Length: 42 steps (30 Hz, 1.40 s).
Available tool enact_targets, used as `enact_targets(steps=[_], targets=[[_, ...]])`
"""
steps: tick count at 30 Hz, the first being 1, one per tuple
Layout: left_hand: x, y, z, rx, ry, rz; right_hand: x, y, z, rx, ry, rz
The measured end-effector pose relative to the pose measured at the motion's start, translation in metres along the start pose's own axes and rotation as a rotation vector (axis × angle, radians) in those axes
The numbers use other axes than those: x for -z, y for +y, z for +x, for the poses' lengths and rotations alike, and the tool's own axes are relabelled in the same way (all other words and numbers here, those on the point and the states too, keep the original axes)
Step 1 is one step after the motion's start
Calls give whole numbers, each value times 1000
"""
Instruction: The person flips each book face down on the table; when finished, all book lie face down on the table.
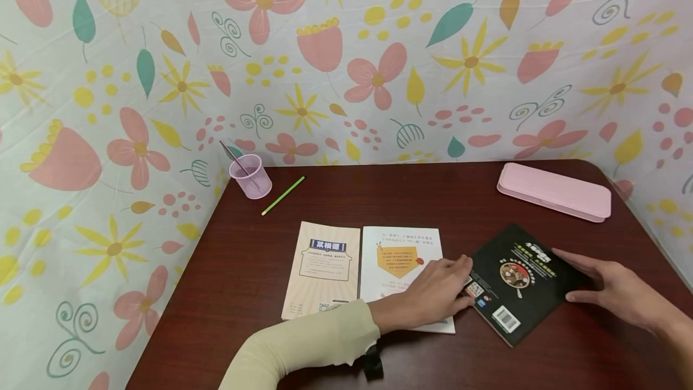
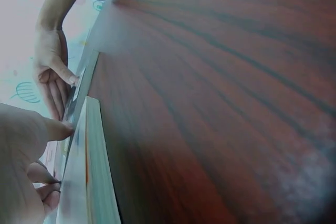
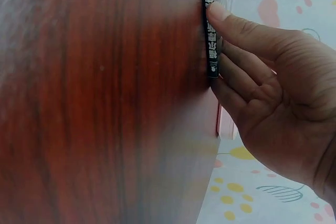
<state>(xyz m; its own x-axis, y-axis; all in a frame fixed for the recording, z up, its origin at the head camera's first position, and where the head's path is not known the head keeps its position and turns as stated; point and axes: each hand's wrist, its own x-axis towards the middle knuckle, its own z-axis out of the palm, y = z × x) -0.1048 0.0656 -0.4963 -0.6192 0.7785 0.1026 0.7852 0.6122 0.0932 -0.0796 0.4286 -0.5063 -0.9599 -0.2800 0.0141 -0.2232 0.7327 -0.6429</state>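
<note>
A black paperback book (image 1: pixel 527 312) lies at an angle on the table, its barcode side up. My left hand (image 1: pixel 435 290) holds the book's left side, fingertips at the edge and forearm over the lower part of a white book (image 1: pixel 397 239). In the left wrist view, this hand (image 2: pixel 23 156) has curled fingers and an extended thumb. My right hand (image 1: pixel 622 290) grips the right corner, with the thumb against the spine (image 3: pixel 211 40) in the right wrist view. A beige book (image 1: pixel 327 287) lies left of the white one.
A pink case (image 1: pixel 554 191) lies at the back right of the dark wooden table (image 1: pixel 379 191). Back left stands a lilac cup (image 1: pixel 251 182) holding a thin stick, with a green pencil (image 1: pixel 283 195) beside it. Flower-patterned cloth (image 1: pixel 346 77) hangs behind.
</note>
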Motion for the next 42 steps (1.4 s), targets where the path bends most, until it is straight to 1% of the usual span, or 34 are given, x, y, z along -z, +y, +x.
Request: enact_targets(steps=[5,8,13,19,23,25,28,34,38,42], targets=[[1,4,2,27,-10,-25,4,-7,2,-40,8,-103],[1,6,0,38,-7,-19,6,-10,4,-39,34,-154],[2,7,-4,37,-4,13,7,-12,11,-29,97,-223],[3,8,-10,48,-14,-5,7,-14,20,-7,118,-274],[6,9,-14,35,11,-45,7,-16,26,20,127,-276],[7,10,-16,24,26,-59,7,-17,29,20,125,-275],[9,12,-20,16,36,-67,7,-19,34,10,91,-264],[9,15,-27,28,38,-77,7,-21,42,15,61,-230],[8,17,-30,23,51,-63,5,-23,47,14,37,-210],[7,19,-33,15,57,-12,4,-26,50,20,15,-200]])
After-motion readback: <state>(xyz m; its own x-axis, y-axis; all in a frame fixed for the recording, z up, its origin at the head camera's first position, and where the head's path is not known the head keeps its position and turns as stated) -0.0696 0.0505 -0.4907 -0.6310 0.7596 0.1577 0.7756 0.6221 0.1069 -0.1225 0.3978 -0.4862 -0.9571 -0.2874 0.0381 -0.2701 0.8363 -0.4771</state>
